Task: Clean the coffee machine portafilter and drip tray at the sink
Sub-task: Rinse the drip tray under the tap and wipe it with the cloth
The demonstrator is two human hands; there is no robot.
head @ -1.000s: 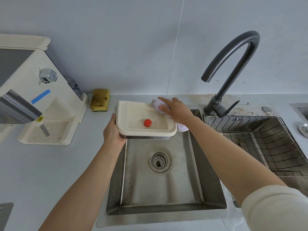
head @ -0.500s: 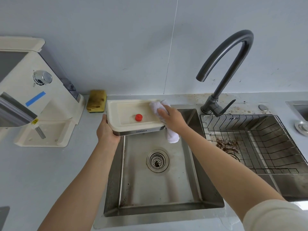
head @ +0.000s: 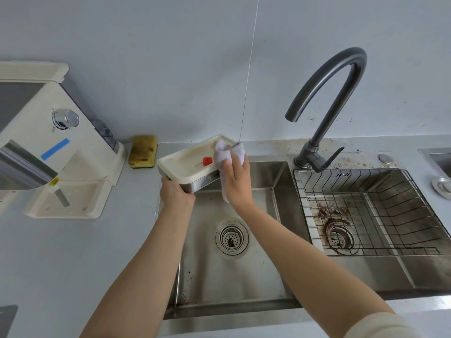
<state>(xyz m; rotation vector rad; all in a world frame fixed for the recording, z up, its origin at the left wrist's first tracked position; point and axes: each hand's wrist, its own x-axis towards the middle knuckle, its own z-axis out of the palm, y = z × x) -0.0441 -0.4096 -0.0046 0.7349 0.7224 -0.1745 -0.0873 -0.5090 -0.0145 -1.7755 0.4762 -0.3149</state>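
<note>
The cream drip tray (head: 185, 162), with a steel front and a red float, is held tilted over the back left corner of the sink (head: 280, 240). My left hand (head: 176, 193) grips its near left corner from below. My right hand (head: 236, 181) presses a white cloth (head: 228, 152) against the tray's right end; the cloth hangs down past my palm. The cream coffee machine (head: 61, 152) stands on the counter at the left. I see no portafilter.
A yellow sponge (head: 143, 154) lies against the wall behind the tray. The dark gooseneck faucet (head: 324, 106) rises at the back right of the sink. A wire rack (head: 380, 211) sits in the right basin, with coffee grounds around its drain.
The tray has turned and tilted, its right end now farther back and higher. My right hand with the cloth has moved to the tray's right end, the cloth draped over the rim.
</note>
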